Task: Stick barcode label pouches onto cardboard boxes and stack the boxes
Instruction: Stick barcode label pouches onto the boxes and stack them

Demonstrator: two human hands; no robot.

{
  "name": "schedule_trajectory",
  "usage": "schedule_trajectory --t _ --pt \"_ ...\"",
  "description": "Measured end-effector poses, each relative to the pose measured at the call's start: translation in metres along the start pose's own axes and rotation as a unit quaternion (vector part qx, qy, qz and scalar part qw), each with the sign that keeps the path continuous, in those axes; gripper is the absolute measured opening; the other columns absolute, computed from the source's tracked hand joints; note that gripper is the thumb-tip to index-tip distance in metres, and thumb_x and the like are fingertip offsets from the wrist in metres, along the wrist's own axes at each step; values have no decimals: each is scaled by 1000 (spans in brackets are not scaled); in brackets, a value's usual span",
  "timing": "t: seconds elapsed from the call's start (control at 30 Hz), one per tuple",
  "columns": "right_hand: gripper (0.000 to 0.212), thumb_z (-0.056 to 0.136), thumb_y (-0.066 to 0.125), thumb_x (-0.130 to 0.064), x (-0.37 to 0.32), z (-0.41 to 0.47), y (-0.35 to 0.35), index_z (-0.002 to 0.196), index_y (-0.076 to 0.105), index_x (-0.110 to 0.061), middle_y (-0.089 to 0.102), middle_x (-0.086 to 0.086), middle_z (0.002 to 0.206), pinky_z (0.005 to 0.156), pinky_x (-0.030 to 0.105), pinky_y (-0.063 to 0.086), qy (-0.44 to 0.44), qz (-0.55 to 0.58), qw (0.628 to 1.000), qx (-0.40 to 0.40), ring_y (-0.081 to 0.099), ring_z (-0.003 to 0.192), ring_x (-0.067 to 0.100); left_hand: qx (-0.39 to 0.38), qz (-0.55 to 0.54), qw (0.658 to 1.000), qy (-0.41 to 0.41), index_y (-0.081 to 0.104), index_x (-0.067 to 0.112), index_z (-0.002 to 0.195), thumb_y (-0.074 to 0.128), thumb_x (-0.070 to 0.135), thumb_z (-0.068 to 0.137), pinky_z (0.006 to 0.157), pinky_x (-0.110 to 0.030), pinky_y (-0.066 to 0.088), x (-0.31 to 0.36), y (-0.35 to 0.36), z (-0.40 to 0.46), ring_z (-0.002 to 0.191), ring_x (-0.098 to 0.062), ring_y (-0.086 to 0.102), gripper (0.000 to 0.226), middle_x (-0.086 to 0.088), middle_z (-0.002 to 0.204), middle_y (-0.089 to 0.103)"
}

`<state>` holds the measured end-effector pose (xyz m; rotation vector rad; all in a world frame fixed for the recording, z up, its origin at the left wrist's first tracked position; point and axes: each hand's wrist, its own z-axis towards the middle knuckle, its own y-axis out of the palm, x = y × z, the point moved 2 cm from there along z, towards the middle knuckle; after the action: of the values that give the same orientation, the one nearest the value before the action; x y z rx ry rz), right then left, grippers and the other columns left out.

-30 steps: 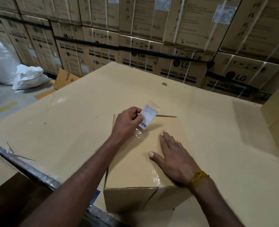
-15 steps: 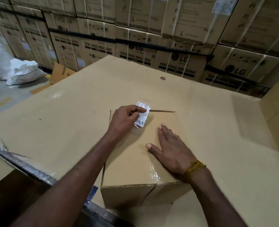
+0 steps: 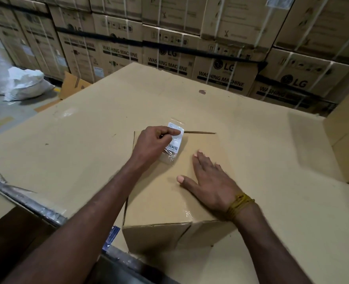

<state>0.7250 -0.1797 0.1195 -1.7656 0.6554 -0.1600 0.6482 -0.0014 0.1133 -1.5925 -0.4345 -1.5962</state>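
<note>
Cardboard box (image 3: 169, 193) under flat right hand (image 3: 210, 185); left hand (image 3: 155, 144) pinches label pouch (image 3: 173, 142); washing-machine cartons (image 3: 220, 64) behind.

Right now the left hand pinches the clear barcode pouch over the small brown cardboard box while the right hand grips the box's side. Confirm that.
Not quite. The head view shows the right hand lying flat on top of the small brown cardboard box, not gripping its side. The left hand does pinch the clear barcode pouch.

Both forearms bare, no sleeves or gloves; yellow thread band (image 3: 240, 206) wound several times round rt wrist.
</note>
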Motion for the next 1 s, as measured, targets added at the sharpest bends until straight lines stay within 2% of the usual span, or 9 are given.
schedule_trajectory --t 0.13,0.23,0.3,0.37,0.47,0.67,0.83,0.93,1.0 --pt "87 92 17 -72 -9 -60 13 156 -16 -22 -29 -9 159 122 27 -6 -19 -3 1000 -19 -18 149 6 -2 -16 1000 -7 79 36 95 50 21 77 70 -30 44 -3 -1 0 77 -16 62 37 8 93 78" --pt "87 90 13 -73 -10 -76 13 156 -17 -24 -31 -13 158 119 24 -8 -18 -24 999 -39 -17 148 3 -3 5 1000 -8 80 32 98 53 11 85 66 -27 43 -1 -1 0 72 -13 59 37 8 88 77" --pt "86 91 14 -72 -8 -59 9 157 -11 -24 -25 -12 161 121 27 -4 -20 -26 999 -32 -12 150 5 -2 23 1000 -11 79 28 101 53 6 88 58 -21 39 0 0 -1 63 -8 51 37 11 75 73" --pt "84 93 17 -71 -5 -32 4 158 -8 -22 -19 -10 163 123 31 -2 -26 -12 999 -27 -9 151 7 -3 35 999 -10 79 25 102 52 5 89 50 -14 32 2 0 -2 51 -3 40 36 17 54 59" --pt "84 95 18 -70 -2 1 -3 158 -5 -19 -14 -5 165 124 35 0 -22 10 1000 -9 -7 152 9 0 43 999 -2 79 21 105 51 3 90 46 -11 28 7 1 -4 45 -4 37 36 19 44 49" --pt "91 90 16 -75 -9 -45 12 157 -12 -20 -24 -7 162 124 32 -1 -22 -21 1000 -5 -12 151 9 6 34 999 -2 78 23 103 51 3 91 49 -12 29 8 -1 -8 46 -2 40 36 23 48 54" --pt "100 76 2 -81 -7 -68 17 155 -19 -24 -31 -12 158 121 30 -7 -6 -42 999 -22 -17 149 6 9 35 999 -12 80 26 102 53 6 88 50 -16 31 7 -1 -5 51 -5 39 37 17 56 60" --pt "93 87 11 -77 -4 -26 11 156 -15 -21 -25 -6 161 123 35 -7 -7 -29 1000 -2 -16 150 9 9 39 999 -9 79 26 102 52 5 89 48 -13 30 5 -1 -5 49 -4 38 36 18 54 59" --pt "89 92 15 -74 0 -2 6 157 -12 -19 -22 -4 163 124 38 -6 1 -14 1000 6 -15 151 10 6 36 999 -5 79 27 102 52 6 89 50 -15 32 5 0 -5 52 -3 40 36 15 60 64"
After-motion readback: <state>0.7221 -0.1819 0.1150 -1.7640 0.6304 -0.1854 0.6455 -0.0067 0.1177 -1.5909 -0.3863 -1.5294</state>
